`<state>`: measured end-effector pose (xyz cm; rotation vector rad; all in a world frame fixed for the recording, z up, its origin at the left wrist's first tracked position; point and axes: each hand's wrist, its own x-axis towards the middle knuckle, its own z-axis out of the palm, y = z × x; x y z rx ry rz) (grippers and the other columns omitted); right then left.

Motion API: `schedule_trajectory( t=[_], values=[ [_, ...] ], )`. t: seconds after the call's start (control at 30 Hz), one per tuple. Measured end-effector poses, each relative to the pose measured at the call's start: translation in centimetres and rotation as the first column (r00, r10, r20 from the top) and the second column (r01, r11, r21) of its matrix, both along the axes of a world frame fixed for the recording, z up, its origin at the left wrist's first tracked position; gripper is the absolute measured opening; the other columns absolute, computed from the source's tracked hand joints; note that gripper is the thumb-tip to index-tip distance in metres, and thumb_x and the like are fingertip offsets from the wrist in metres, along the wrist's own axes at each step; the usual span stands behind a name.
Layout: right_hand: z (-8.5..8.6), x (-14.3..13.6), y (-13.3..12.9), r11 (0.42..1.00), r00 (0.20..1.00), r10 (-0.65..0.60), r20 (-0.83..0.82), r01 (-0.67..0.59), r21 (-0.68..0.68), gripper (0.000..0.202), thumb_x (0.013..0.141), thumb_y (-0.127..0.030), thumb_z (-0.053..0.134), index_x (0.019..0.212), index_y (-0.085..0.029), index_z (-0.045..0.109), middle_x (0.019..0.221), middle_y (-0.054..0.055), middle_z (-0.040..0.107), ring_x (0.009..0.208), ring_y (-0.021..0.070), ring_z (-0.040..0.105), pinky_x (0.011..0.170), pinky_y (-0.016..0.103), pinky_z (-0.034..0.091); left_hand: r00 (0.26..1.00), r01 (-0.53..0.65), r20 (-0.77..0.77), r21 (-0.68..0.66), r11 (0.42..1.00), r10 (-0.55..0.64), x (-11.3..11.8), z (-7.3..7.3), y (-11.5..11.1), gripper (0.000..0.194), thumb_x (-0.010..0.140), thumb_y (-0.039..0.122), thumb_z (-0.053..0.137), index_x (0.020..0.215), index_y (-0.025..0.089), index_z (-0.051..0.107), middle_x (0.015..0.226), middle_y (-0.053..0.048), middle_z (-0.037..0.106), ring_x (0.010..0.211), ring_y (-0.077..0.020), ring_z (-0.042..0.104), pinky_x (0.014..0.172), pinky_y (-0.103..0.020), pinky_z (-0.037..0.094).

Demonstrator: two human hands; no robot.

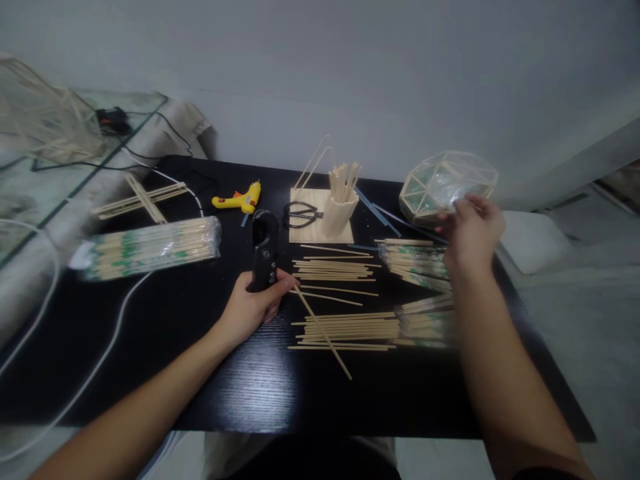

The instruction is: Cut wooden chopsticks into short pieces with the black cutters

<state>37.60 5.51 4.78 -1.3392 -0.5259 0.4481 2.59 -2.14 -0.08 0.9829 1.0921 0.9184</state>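
My left hand (257, 301) is closed around a black hand-held tool (265, 253) with a rounded, hooked head, which stands upright. A thin wooden stick (325, 333) also pokes out from its thumb and fingers, slanting down to the right. On the right, my right hand (473, 230) is at the near side of a faceted frame (425, 190) made of sticks with clear panes. Its fingers are curled and slightly blurred; what they hold, if anything, is hidden. Loose wooden sticks (345, 327) lie in rows between my hands, beside opened plastic packs (415, 260).
A wooden stand (297, 233) carries a stick-filled holder (337, 217) and black scissors (303, 215). Further left are a yellow glue gun (240, 199), a wrapped stick pack (155, 248) and a stick frame (145, 200). A white cable (117, 327) crosses the black table (165, 373).
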Motion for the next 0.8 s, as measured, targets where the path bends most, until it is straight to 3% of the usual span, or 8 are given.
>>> schedule_trajectory(
  t=[0.1, 0.17, 0.27, 0.33, 0.43, 0.53, 0.67, 0.8],
  values=[
    [0.4, -3.2, -1.5, 0.971, 0.967, 0.238, 0.089, -0.24, 0.019, 0.013, 0.078, -0.013, 0.068, 0.088, -0.02, 0.063, 0.075, -0.002, 0.064, 0.053, 0.0087, 0.058, 0.042, 0.019, 0.041, 1.0, 0.0, -0.012, 0.009, 1.0, 0.0, 0.1, 0.1, 0.0, 0.039, 0.079, 0.048, 0.083, 0.086, 0.011, 0.075, 0.042, 0.008, 0.042, 0.034, -0.0051, 0.034, 0.034, -0.019, 0.028],
    [0.4, -6.2, -3.3, 0.863, 0.848, 0.505, 0.164, -0.5, -0.074, 0.011, 0.081, -0.022, 0.073, 0.091, -0.02, 0.068, 0.077, -0.001, 0.068, 0.058, 0.0107, 0.062, 0.049, 0.022, 0.049, 1.0, 0.004, -0.016, 0.014, 1.0, -0.004, 0.1, 0.2, -0.1, 0.039, 0.079, 0.048, 0.083, 0.089, 0.01, 0.076, 0.042, 0.008, 0.042, 0.035, -0.0052, 0.035, 0.034, -0.019, 0.028],
    [-0.3, -11.3, -6.3, 0.467, 0.456, 0.883, 0.107, -0.839, -0.28, 0.02, 0.089, -0.038, 0.074, 0.095, -0.018, 0.072, 0.082, 0.003, 0.072, 0.073, 0.0152, 0.069, 0.068, 0.029, 0.059, 1.0, -0.013, 0.008, 0.013, 1.0, 0.013, 0.1, 0.2, -0.2, 0.041, 0.078, 0.049, 0.084, 0.091, 0.011, 0.076, 0.043, 0.008, 0.043, 0.035, -0.0056, 0.035, 0.035, -0.02, 0.028],
    [-1.3, -14.0, -8.0, 0.265, 0.281, 0.96, -0.009, -0.915, -0.305, 0.025, 0.093, -0.04, 0.071, 0.103, -0.018, 0.073, 0.096, 0.007, 0.075, 0.084, 0.0171, 0.072, 0.076, 0.032, 0.06, 0.999, -0.033, 0.027, 0.011, 0.999, 0.033, 0.1, 0.2, -0.3, 0.041, 0.078, 0.05, 0.084, 0.09, 0.012, 0.076, 0.044, 0.008, 0.042, 0.036, -0.0055, 0.035, 0.036, -0.02, 0.029],
    [-2.8, -16.2, -9.6, 0.105, 0.153, 0.967, -0.202, -0.967, -0.233, 0.032, 0.092, -0.047, 0.072, 0.1, -0.017, 0.071, 0.09, 0.005, 0.075, 0.075, 0.0153, 0.072, 0.071, 0.029, 0.059, 0.999, -0.039, 0.021, 0.02, 0.999, 0.039, 0.2, 0.2, -0.5, 0.042, 0.078, 0.051, 0.082, 0.089, 0.012, 0.075, 0.045, 0.008, 0.043, 0.037, -0.0054, 0.035, 0.037, -0.021, 0.028],
    [-3.3, -16.3, -9.9, 0.127, 0.177, 0.939, -0.295, -0.975, -0.181, 0.035, 0.093, -0.052, 0.07, 0.098, -0.017, 0.067, 0.077, 0.0, 0.07, 0.053, 0.0096, 0.063, 0.05, 0.021, 0.05, 1.0, -0.019, -0.008, 0.032, 0.999, 0.019, 0.2, 0.2, -0.5, 0.043, 0.079, 0.052, 0.08, 0.093, 0.011, 0.076, 0.046, 0.007, 0.044, 0.038, -0.0063, 0.035, 0.038, -0.022, 0.027],
    [-2.4, -15.8, -9.6, 0.26, 0.293, 0.918, -0.267, -0.953, -0.152, 0.033, 0.093, -0.047, 0.071, 0.111, -0.021, 0.065, 0.068, -0.005, 0.066, 0.036, 0.0042, 0.04, 0.034, 0.018, 0.028, 0.972, -0.014, -0.225, 0.219, 0.976, 0.064, -0.3, 0.5, -0.3, 0.039, 0.089, 0.05, 0.07, 0.102, 0.014, 0.075, 0.058, 0.002, 0.056, 0.049, -0.01, 0.046, 0.048, -0.024, 0.036],
    [-1.4, -15.6, -9.4, 0.34, 0.36, 0.898, -0.251, -0.933, -0.121, 0.032, 0.091, -0.041, 0.073, 0.116, -0.022, 0.065, 0.065, -0.006, 0.066, 0.037, 0.0043, 0.037, 0.035, 0.019, 0.026, 0.785, 0.094, -0.584, 0.442, 0.892, 0.206, -1.0, 0.8, 0.0, 0.027, 0.093, 0.041, 0.063, 0.105, 0.018, 0.068, 0.08, -0.001, 0.069, 0.067, -0.0142, 0.06, 0.064, -0.025, 0.044]
  ],
)
